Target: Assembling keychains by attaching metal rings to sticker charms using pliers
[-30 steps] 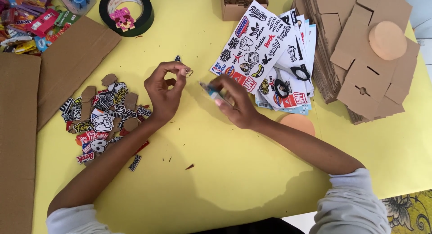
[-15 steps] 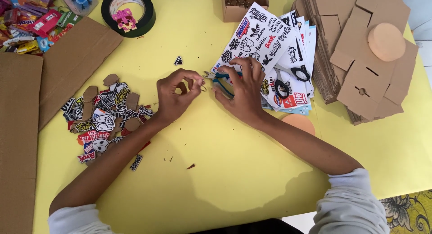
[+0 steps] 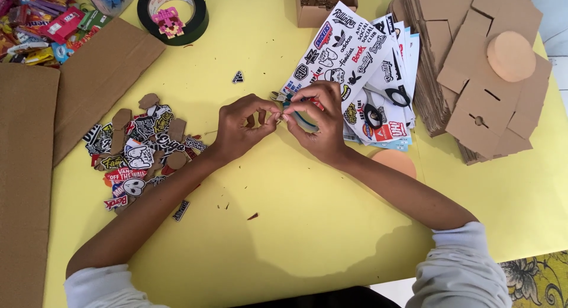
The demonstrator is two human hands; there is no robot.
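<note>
- The left hand (image 3: 241, 126) and right hand (image 3: 316, 123) meet fingertip to fingertip mid-tabletop, pinching a small item too tiny to identify.
- Printed sticker sheets (image 3: 349, 59) lie just behind.

A yellow table (image 3: 307, 225) bears cut stickers (image 3: 139, 154); sticker sheets (image 3: 355, 65); cardboard blanks (image 3: 473, 71); a tape roll (image 3: 173, 15).

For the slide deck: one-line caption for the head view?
Both hands, left hand and right hand, pinch a small piece over the yellow table.
</note>
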